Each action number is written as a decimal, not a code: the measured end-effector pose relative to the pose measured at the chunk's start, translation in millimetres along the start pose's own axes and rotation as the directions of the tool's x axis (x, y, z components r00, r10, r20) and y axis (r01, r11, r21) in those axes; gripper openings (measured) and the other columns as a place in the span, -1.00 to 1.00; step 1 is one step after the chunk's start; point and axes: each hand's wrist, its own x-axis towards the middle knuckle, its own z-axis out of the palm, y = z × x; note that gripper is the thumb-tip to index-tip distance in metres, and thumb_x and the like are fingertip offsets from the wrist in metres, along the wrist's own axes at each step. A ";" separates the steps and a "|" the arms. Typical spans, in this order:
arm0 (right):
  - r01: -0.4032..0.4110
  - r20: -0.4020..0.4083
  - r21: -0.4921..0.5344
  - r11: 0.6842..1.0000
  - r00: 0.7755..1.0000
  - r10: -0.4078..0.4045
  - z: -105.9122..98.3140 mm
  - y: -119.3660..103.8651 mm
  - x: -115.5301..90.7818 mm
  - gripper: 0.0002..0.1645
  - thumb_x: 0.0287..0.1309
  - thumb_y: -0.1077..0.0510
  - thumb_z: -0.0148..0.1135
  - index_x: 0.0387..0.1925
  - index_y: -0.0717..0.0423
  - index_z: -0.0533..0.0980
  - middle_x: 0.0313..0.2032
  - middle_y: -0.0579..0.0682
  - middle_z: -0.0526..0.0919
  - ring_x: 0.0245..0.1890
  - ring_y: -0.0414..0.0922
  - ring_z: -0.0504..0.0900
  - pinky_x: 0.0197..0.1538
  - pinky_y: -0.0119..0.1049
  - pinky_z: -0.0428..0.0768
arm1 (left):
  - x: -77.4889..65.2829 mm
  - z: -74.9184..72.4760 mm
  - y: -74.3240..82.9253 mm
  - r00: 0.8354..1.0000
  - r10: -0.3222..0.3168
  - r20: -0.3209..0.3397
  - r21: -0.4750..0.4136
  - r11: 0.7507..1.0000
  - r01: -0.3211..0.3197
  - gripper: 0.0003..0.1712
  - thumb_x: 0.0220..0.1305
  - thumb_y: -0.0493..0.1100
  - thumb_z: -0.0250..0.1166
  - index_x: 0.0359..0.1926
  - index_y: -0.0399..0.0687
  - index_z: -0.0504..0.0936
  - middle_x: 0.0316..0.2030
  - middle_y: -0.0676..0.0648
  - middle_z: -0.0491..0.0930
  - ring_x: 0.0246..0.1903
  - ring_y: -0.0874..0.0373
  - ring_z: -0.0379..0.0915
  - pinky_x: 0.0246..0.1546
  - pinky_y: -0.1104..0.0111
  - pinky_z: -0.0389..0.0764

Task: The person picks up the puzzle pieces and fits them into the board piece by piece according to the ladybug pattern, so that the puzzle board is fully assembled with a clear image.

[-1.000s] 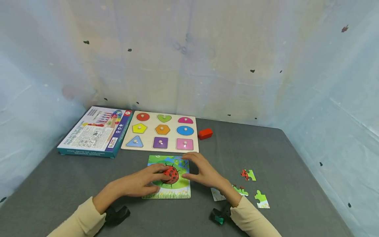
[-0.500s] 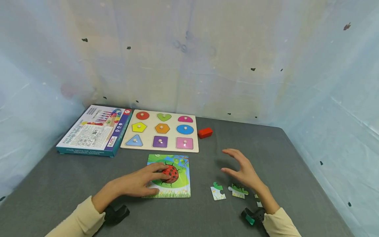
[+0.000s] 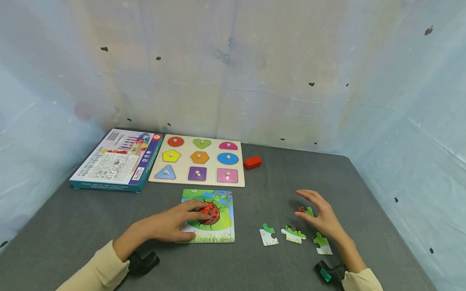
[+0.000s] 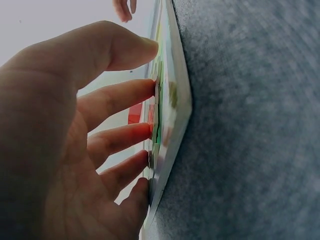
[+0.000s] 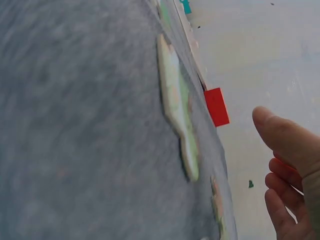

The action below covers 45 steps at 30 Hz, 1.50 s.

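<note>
In the head view a square ladybug jigsaw puzzle (image 3: pixel 223 226) lies flat on the table. My left hand (image 3: pixel 169 223) rests on its left part with fingers spread; the left wrist view shows the fingertips touching its face. To the right, my right hand (image 3: pixel 325 216) hovers with thumb and fingers apart, holding nothing. Partly behind its thumb is a red and green jigsaw piece (image 3: pixel 309 211). Nearer me lie a white and green piece (image 3: pixel 268 237), a grassy piece (image 3: pixel 293 234) and a green corner piece (image 3: pixel 323 245). The right wrist view shows the grassy piece (image 5: pixel 175 95) below the hand.
Behind the puzzle lies a wooden shape board (image 3: pixel 185 166) with knobbed pieces. A flat toy box (image 3: pixel 113 161) is at its left, a red block (image 3: pixel 252 163) at its right. Pale sheeting (image 3: pixel 255 72) hangs round the back and sides of the grey table (image 3: pixel 218 270).
My right hand has left the puzzle's right edge and moved right, over the loose pieces. The left hand has stayed on the puzzle.
</note>
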 end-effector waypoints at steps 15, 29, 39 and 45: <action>-0.056 -0.023 -0.016 0.998 0.998 0.056 2.0 31.9 -20.0 -0.22 -0.30 0.41 0.48 0.10 0.35 0.42 0.06 0.21 0.46 0.10 -0.19 0.38 0.07 -0.62 0.23 | 0.0 -0.4 0.3 1.000 0.019 -0.010 0.022 1.000 -0.019 -0.40 0.16 -0.04 0.28 0.25 0.17 0.41 0.34 -0.07 0.16 0.32 -0.02 0.03 0.19 -0.02 0.25; -0.153 0.049 -0.054 0.987 0.987 0.156 9.2 61.4 -34.9 -0.23 -0.17 0.15 0.49 0.17 0.09 0.43 0.11 -0.01 0.44 0.13 -0.28 0.33 0.04 -0.08 0.38 | -1.0 -0.3 0.6 1.000 0.014 -0.011 0.023 1.000 -0.013 -0.40 0.16 -0.05 0.28 0.26 0.18 0.40 0.35 -0.07 0.15 0.33 -0.04 0.01 0.18 -0.04 0.25; -0.185 0.129 -0.047 0.982 0.973 0.190 8.1 62.7 -37.2 -0.31 -0.12 0.11 0.46 0.13 0.10 0.47 0.02 -0.01 0.44 0.02 -0.10 0.31 -0.05 0.09 0.34 | -0.5 -1.6 0.9 0.999 0.032 -0.019 0.036 0.999 -0.031 -0.40 0.17 -0.06 0.27 0.26 0.16 0.40 0.33 -0.11 0.18 0.32 -0.08 0.04 0.16 -0.06 0.26; -0.151 0.147 -0.060 0.987 0.976 0.158 8.4 65.3 -38.2 -0.35 -0.10 0.12 0.45 0.11 0.09 0.49 -0.01 0.00 0.43 -0.01 -0.13 0.29 -0.08 0.00 0.33 | -0.4 -1.7 1.7 1.000 0.019 -0.013 0.033 0.999 -0.018 -0.40 0.15 -0.06 0.29 0.25 0.16 0.41 0.34 -0.09 0.17 0.32 -0.05 0.03 0.17 -0.04 0.26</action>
